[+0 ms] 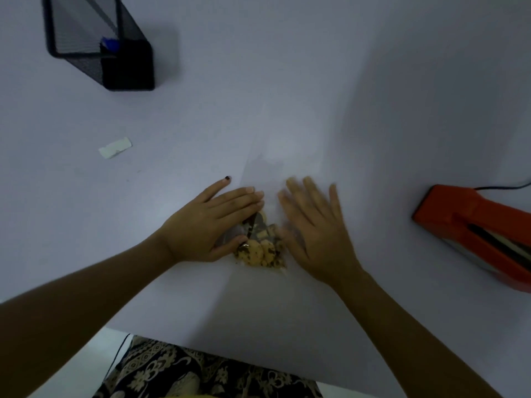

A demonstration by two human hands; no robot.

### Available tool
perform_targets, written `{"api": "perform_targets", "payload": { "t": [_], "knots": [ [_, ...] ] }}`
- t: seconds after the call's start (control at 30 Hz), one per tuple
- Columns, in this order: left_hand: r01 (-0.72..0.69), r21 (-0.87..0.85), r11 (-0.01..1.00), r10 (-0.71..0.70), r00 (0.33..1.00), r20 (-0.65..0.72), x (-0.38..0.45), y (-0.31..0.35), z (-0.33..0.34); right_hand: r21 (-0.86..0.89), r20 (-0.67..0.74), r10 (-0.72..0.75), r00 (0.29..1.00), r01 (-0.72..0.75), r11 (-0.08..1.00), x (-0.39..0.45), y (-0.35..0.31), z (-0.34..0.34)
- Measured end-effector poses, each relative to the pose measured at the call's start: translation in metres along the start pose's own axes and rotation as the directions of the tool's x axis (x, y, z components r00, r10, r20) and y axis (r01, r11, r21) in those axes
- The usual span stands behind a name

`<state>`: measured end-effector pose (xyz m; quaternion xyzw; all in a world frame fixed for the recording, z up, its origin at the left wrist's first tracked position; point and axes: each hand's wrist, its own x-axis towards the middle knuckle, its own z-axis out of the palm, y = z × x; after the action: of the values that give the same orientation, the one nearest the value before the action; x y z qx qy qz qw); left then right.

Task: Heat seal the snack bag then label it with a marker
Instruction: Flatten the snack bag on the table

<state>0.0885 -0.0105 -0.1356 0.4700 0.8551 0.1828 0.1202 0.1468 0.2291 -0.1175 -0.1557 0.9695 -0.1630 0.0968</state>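
Observation:
A clear snack bag (263, 249) with yellow-brown cookies lies flat on the white table (258, 96), its transparent upper part reaching away from me. My left hand (209, 225) lies flat on the bag's left side, fingers together and pressing down. My right hand (313, 225) is spread flat over the bag's right side and is motion-blurred. An orange heat sealer (477, 237) with a black cord sits at the right edge. A blue-capped marker (110, 44) stands in a black mesh holder (100, 44) at the far left.
A small white paper scrap (115, 147) lies on the table to the left of the hands. The table's near edge runs just below my forearms, with patterned fabric on my lap beneath it.

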Motion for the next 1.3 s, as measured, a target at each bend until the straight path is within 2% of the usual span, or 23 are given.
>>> {"api": "perform_targets", "payload": {
  "t": [0.13, 0.3, 0.43, 0.63, 0.83, 0.93, 1.03, 1.2, 1.3],
  "knots": [
    [0.008, -0.008, 1.0, -0.008, 1.0, -0.002, 0.002, 0.004, -0.007, -0.028, 0.004, 0.01, 1.0, -0.01, 1.0, -0.006, 0.0, 0.007],
    [0.082, 0.089, 0.993, -0.07, 0.989, -0.13, 0.021, 0.022, -0.006, -0.037, -0.035, 0.092, 0.995, -0.093, 0.995, -0.023, 0.015, 0.003],
    [0.055, 0.044, 0.998, -0.051, 0.994, -0.101, 0.033, 0.029, -0.001, -0.008, -0.076, 0.112, 0.991, -0.113, 0.994, -0.018, 0.005, 0.005],
    [0.086, 0.002, 0.996, -0.085, 0.994, -0.069, 0.032, 0.023, -0.005, -0.024, -0.054, 0.047, 0.997, -0.049, 0.999, -0.019, 0.006, 0.007],
    [0.108, -0.034, 0.994, -0.111, 0.985, -0.132, 0.029, 0.014, -0.007, 0.056, -0.195, 0.122, 0.973, -0.113, 0.992, -0.03, 0.024, -0.001],
    [0.11, -0.012, 0.994, -0.111, 0.981, -0.16, 0.03, 0.016, -0.005, 0.08, -0.183, 0.048, 0.982, -0.034, 0.996, -0.003, 0.018, -0.001],
    [0.103, 0.014, 0.995, -0.1, 0.983, -0.156, 0.03, 0.015, -0.005, 0.033, -0.096, -0.045, 0.994, 0.049, 0.998, 0.03, 0.028, -0.006],
    [0.109, 0.013, 0.994, -0.105, 0.98, -0.17, 0.028, 0.015, -0.005, -0.092, -0.034, 0.121, 0.992, -0.124, 0.988, 0.078, 0.08, -0.029],
    [0.148, -0.02, 0.989, -0.149, 0.971, -0.186, 0.028, 0.021, -0.006, -0.066, -0.121, 0.277, 0.953, -0.286, 0.956, 0.085, 0.095, -0.039]
  ]
}}
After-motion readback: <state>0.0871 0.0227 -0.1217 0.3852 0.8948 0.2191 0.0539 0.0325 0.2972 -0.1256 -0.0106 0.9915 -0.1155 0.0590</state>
